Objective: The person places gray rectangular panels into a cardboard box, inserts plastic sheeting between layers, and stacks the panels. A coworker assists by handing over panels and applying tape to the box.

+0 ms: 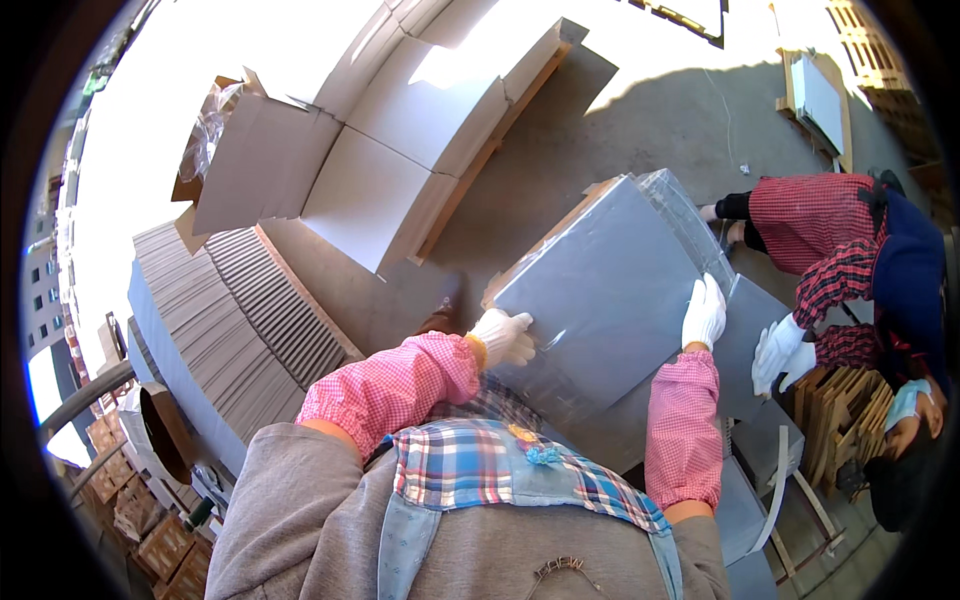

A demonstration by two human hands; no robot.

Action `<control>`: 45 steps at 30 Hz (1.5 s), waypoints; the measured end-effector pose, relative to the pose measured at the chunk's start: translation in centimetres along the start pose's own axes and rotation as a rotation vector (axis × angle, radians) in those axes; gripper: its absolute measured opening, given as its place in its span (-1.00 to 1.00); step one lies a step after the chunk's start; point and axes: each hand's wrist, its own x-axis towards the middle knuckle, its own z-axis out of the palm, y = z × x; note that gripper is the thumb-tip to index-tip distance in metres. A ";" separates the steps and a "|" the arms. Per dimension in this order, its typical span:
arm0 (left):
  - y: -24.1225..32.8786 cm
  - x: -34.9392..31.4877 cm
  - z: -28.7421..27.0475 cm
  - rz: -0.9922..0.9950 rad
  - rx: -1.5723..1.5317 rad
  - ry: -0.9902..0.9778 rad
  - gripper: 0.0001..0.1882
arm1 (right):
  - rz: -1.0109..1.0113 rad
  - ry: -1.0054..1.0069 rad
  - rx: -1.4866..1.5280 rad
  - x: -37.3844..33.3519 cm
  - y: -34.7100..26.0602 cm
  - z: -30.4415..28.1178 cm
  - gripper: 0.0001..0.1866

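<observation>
A large grey-faced stack (pixel 610 280), partly covered in shiny clear film, lies in front of me with cardboard at its far edge. My left hand (pixel 503 338), in a white glove, rests at its near left edge, fingers apart. My right hand (pixel 704 313), also gloved in white, lies flat on the right part of its top, fingers stretched out. Neither hand grips anything. Beyond the right hand, another grey panel (pixel 755 310) adjoins the stack, beside a co-worker's gloved hands (pixel 780 352).
A co-worker (pixel 905 270) bends over at the right, near brown cardboard pieces (pixel 840 415). At the left stand stacked grey sheets (pixel 215 330) and an open carton (pixel 265 155). White-topped stacks (pixel 385 165) sit on a wooden pallet (pixel 490 150) beyond. A metal rail (pixel 90 390) runs at far left.
</observation>
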 end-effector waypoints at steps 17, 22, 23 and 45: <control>-4.6 4.3 -1.5 0.008 0.010 -0.256 -0.71 | 0.550 0.114 0.425 -6.4 3.6 -2.5 -0.26; -2.8 -0.9 2.3 0.109 0.178 -0.033 -0.71 | 0.533 0.095 0.211 -5.1 1.1 -4.1 -0.25; -3.2 -0.1 2.0 0.104 0.172 -0.054 -0.70 | 0.478 0.137 0.092 -4.8 0.8 -4.0 -0.25; 1.3 -5.2 -0.9 0.708 1.371 0.265 -0.29 | -0.410 0.045 -0.221 -14.5 -11.0 2.4 -0.43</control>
